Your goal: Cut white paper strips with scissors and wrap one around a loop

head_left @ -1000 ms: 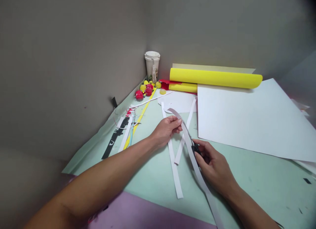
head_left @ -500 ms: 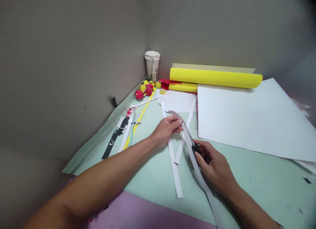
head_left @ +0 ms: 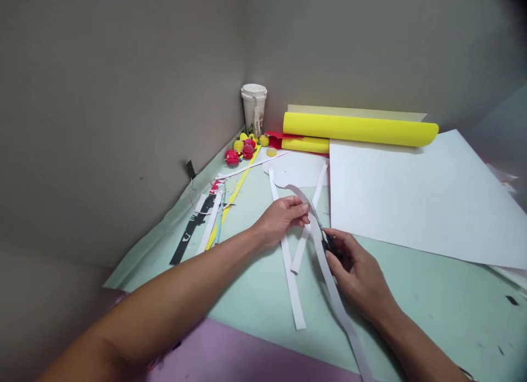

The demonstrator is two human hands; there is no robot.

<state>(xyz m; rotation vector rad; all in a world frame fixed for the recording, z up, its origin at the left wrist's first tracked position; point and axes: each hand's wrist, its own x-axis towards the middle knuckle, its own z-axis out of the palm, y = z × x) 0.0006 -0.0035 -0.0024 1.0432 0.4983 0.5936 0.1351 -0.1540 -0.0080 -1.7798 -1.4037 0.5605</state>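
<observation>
A long white paper strip [head_left: 331,294] is pinched between the thumb and fingers of my left hand [head_left: 285,220]. Its far end curls beyond the fingertips, and its near end hangs down toward the bottom of the view. My right hand [head_left: 354,267] is closed around the black handles of a pair of scissors [head_left: 329,243]. The slim blades point away from me, right beside the strip and close to my left fingertips. Beneath my left hand, two more white strips lie on the table: a longer one [head_left: 293,299] and a shorter one [head_left: 302,247].
A large white sheet [head_left: 411,201] lies at right, with a yellow corrugated roll [head_left: 358,128] behind it. A lidded cup [head_left: 254,110] stands in the corner near several red and yellow balls [head_left: 233,158]. Black scraps [head_left: 189,234] and a yellow strip [head_left: 236,190] lie left. Walls rise behind.
My left hand has shifted slightly right along with the strip. The scissor blades now show more clearly beside the strip, and my right hand has moved a little.
</observation>
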